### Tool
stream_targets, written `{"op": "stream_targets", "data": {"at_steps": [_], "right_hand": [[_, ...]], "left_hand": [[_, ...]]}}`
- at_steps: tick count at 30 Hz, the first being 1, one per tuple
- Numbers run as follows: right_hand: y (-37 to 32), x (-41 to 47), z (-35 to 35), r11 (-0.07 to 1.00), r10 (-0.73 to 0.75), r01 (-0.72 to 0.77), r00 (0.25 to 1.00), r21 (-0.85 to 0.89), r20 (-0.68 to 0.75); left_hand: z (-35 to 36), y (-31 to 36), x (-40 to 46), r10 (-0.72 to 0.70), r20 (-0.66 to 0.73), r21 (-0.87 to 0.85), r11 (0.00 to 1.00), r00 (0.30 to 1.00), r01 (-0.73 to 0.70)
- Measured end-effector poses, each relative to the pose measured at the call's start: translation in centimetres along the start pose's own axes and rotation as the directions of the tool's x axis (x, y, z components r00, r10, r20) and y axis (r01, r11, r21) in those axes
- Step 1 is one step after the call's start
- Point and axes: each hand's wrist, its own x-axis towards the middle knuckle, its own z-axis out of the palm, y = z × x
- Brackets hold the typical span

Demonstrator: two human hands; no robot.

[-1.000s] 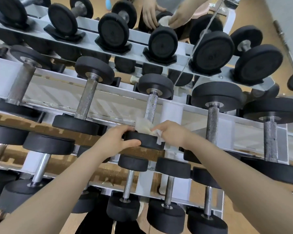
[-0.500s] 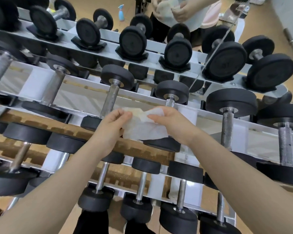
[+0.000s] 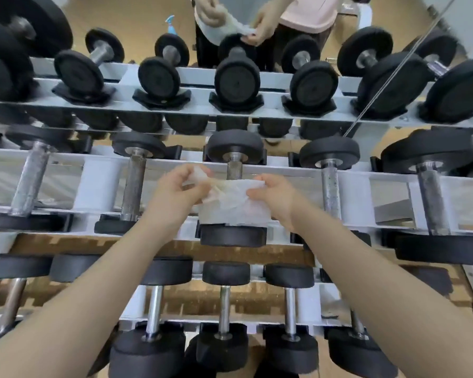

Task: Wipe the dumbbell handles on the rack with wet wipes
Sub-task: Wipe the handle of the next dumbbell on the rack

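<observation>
- The left hand (image 3: 175, 196) pinches the upper left corner of a thin, crumpled white wet wipe (image 3: 234, 204) between curled fingers and thumb.
- The right hand (image 3: 277, 199) grips the wipe's right edge the same way, so the sheet hangs spread between both hands.
- The wipe hangs in front of the knurled steel handle (image 3: 234, 169) of the black round-headed dumbbell (image 3: 234, 144) at the middle of the white steel rack (image 3: 284, 170), on its middle tier; only the handle's far end shows above the sheet.
- Whether the wipe touches the handle cannot be told.
- In judgement, the sheet is being opened or refolded before wrapping a handle.
- Risk: pulled taut between two pinches, the thin wet sheet could tear, or slip out of one hand and drop onto the lower tier.
- Risk: the rough knurling could snag the sheet and shred it during wiping.
- Risk: the sheet looks slightly yellowed, so it may smear grime rather than lift it.
- A reflection of the person appears past the rack's far edge.
</observation>
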Motion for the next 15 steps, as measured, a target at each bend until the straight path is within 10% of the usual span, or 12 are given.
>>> {"op": "stream_targets", "data": {"at_steps": [4,10,15], "right_hand": [[-0.4,1.1,1.5,0.944,0.183,-0.136,0.974,0.301,-0.134],[-0.2,1.2,0.7,0.619,0.262,-0.193,0.965,0.762,0.032],[0.3,1.6,-0.7,0.763,0.149,-0.15,0.987,0.629,0.054]], "left_hand": [[-0.6,-0.7,1.5,0.03,0.157,0.246,0.967,0.987,-0.069],[0.0,-1.9,3.4,-0.053,0.247,0.331,0.943,0.967,-0.033],[2.5,-1.1,4.6,-0.076,0.367,0.334,0.941,0.927,-0.055]]}}
